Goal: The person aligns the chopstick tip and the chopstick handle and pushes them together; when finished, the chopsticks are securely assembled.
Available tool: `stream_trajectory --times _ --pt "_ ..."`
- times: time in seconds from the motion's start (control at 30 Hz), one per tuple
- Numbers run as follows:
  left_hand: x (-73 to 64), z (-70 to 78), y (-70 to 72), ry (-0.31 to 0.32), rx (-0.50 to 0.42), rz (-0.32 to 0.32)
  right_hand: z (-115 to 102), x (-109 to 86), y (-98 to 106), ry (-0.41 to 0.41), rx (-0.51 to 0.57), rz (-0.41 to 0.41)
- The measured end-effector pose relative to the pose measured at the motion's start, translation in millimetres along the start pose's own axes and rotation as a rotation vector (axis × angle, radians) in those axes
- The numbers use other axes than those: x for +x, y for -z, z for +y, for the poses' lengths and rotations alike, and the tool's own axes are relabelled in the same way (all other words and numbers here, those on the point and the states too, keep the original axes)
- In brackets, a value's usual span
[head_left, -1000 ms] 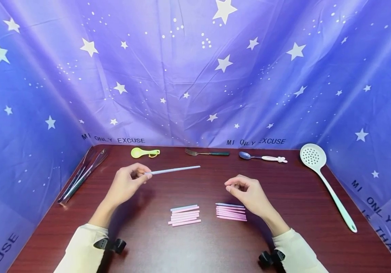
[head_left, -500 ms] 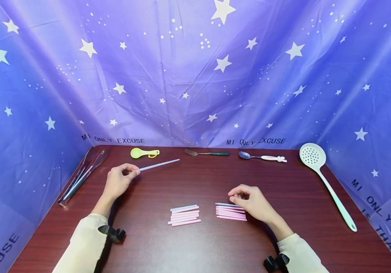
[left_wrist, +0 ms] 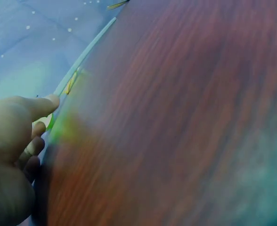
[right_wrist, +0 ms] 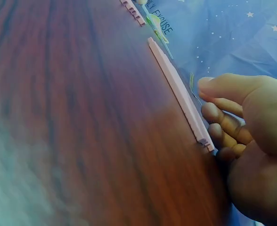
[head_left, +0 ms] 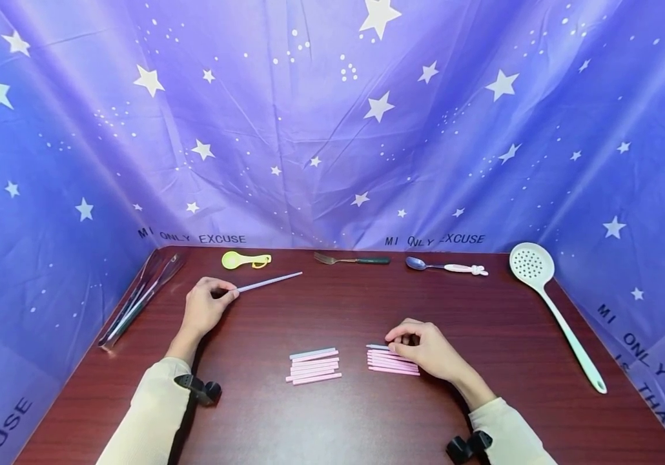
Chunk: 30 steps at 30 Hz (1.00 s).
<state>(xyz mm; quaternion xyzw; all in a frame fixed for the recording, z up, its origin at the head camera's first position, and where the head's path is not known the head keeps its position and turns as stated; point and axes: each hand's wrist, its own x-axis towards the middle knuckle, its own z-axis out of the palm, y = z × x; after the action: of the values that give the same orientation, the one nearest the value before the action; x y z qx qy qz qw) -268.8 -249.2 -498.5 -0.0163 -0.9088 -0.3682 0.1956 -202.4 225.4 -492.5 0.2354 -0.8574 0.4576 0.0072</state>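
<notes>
My left hand (head_left: 204, 307) pinches one end of a thin pale blue stick (head_left: 270, 281) between thumb and fingers, its free end pointing right and slightly away. In the left wrist view the stick (left_wrist: 84, 56) reaches out past the thumb. My right hand (head_left: 425, 347) is at the right row of pink sticks (head_left: 393, 363), its fingers loosely bent and holding nothing visible. A bluish stick (head_left: 374, 346) tops that row, partly hidden by the hand. Whether the fingertips touch it, I cannot tell. To the left lies another row of pink sticks (head_left: 314, 370), with a blue-grey stick (head_left: 312, 354) along its far side.
Along the table's back edge lie a yellow-green measuring spoon (head_left: 242, 260), a fork (head_left: 352, 261) and a spoon with a rabbit handle (head_left: 449, 267). A slotted skimmer (head_left: 553, 310) lies on the right. At the left edge is a whisk-like metal utensil (head_left: 137, 303). Starry curtains (head_left: 309, 129) enclose the table.
My left hand has drawn back leftward, carrying the pale blue stick. My right hand has come down and nearer, onto the right row. The stick rows have stayed put.
</notes>
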Motion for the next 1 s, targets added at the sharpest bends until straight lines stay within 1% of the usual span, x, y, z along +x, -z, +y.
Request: stream_trajectory --times 0.2,0.3,0.37,0.43,0.5,0.6,0.67,0.73,0.8,0.87,1.0 --pt "1.9 -1.5 -4.0 0.002 0.039 -0.021 4.2 -1.4 -6.0 0.034 -0.057 0.026" --pt "1.0 -2.5 -5.9 0.018 0.051 -0.031 3.5 -2.5 -6.9 0.038 -0.079 0.027" --pt "-0.8 -2.6 -6.8 0.032 0.046 -0.022 2.5 -2.9 -7.2 0.034 -0.096 0.028" --pt "-2.7 -1.3 -6.8 0.050 0.023 0.019 1.3 -2.6 -7.6 0.027 -0.115 0.026" --pt "-4.3 2.1 -6.3 0.066 -0.012 0.089 0.5 -1.6 -8.2 0.028 -0.131 0.024" --pt "-7.1 16.2 -5.0 0.066 -0.079 0.190 0.0 -0.6 -7.3 0.044 -0.140 0.022" --pt "-10.2 28.1 -4.5 0.038 -0.105 0.213 0.1 -0.4 -8.1 0.048 -0.132 0.025" --pt "-15.4 41.2 -6.5 0.001 -0.126 0.194 0.5 -0.6 -8.2 0.046 -0.122 0.027" --pt "-22.7 52.8 -11.6 -0.036 -0.132 0.144 1.1 -0.6 -8.2 0.034 -0.120 0.024" --pt "-32.5 64.5 -17.6 -0.073 -0.133 0.072 1.5 0.0 -8.3 0.023 -0.125 0.015" --pt "-53.2 85.0 -31.0 -0.138 -0.161 -0.116 1.5 0.5 -8.2 0.001 -0.134 0.016"
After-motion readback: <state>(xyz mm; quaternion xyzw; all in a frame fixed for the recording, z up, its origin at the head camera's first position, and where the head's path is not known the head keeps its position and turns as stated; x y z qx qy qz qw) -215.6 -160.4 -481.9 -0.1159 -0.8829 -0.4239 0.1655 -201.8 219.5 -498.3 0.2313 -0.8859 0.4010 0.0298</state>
